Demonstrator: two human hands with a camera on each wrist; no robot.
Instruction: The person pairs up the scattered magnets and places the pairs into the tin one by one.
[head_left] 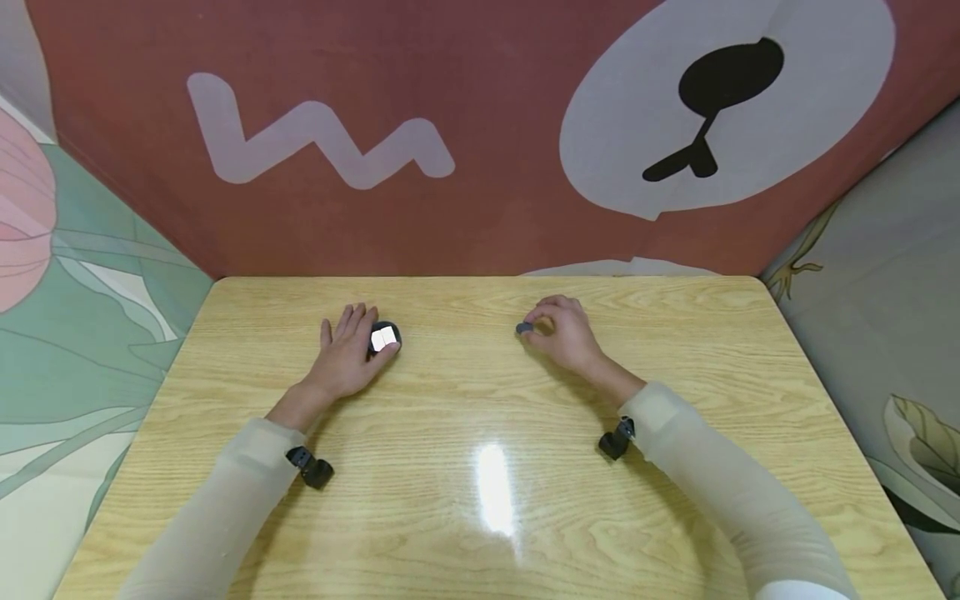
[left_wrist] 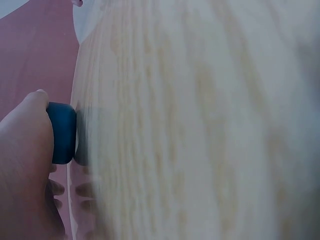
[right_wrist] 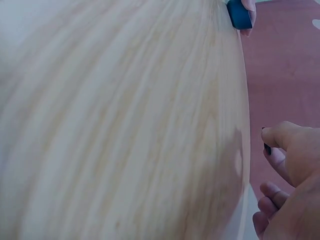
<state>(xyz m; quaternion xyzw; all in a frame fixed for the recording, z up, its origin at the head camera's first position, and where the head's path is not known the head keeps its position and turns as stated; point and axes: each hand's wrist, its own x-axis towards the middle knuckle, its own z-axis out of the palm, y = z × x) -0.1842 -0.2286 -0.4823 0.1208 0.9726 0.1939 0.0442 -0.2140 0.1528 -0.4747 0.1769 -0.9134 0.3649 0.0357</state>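
On the left part of the wooden table (head_left: pixel 442 400) sits a dark blue, rounded, palm-sized object (head_left: pixel 384 326) with a bright white patch on top. My left hand (head_left: pixel 345 357) holds it between thumb and index finger, the other fingers stretched out beside it. From the side, the left wrist view shows the blue object (left_wrist: pixel 63 134) low over the wood, its reflection next to it. To the right, my right hand (head_left: pixel 567 337) pinches a small dark flat piece (head_left: pixel 523 328) between thumb and index finger. In the right wrist view the fingers mostly hide this dark piece (right_wrist: pixel 267 149).
A red cloth wall (head_left: pixel 495 217) with a cartoon print stands along the table's back edge. Patterned cloth panels flank the table at left (head_left: pixel 105 292) and right (head_left: pixel 870 275). Small black cameras hang at the left wrist (head_left: pixel 317 473) and right wrist (head_left: pixel 613 446).
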